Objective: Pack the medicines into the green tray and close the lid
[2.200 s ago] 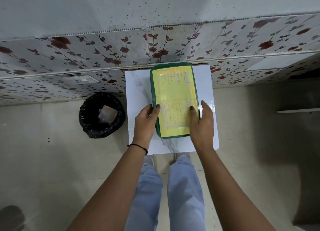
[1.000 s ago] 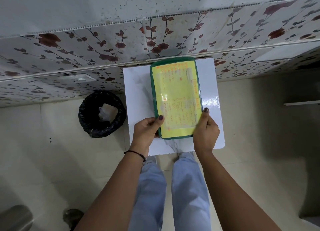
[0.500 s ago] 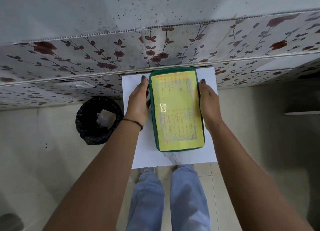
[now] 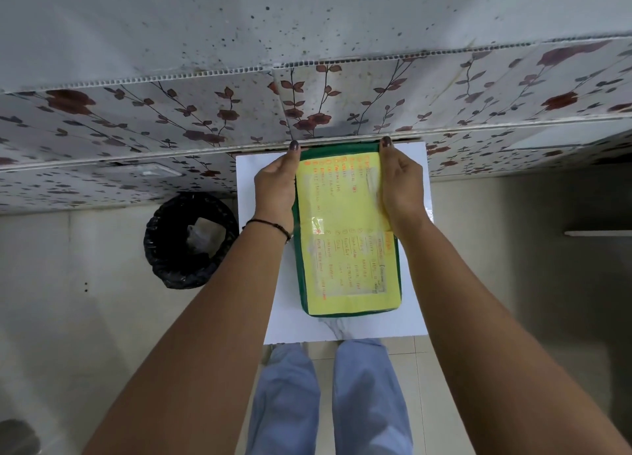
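1. Green plastic shows only as a thin border: the tray (image 4: 345, 312) lies flat on the white table (image 4: 413, 283), and its lid (image 4: 345, 222), covered by a yellow sheet with orange handwriting, sits on top of it.
2. The tray's long axis runs straight away from the person, from the near table edge to the floral wall panel (image 4: 171, 126); its far end is at or just short of that panel, too close to tell apart.
3. The left hand (image 4: 275, 184) lies along the left long edge at the far half, fingers extended, fingertip at the far left corner. It presses flat against the side and lid edge rather than gripping around it.
4. The right hand (image 4: 398, 184) mirrors it on the right long edge, fingers stretched to the far right corner, palm partly over the lid. It is likewise flattened, not clenched.
5. Both hands are equally near the far end; neither leads. The near half of the tray is untouched.
6. Judgement: the lid appears already on, and the hands seem to be pressing its far edge down, so the task looks close to finished.
7. Count: one tray, one lid, two hands, one table, one black bin (image 4: 189, 241) on the floor to the left. No loose medicines are visible; any inside are hidden.
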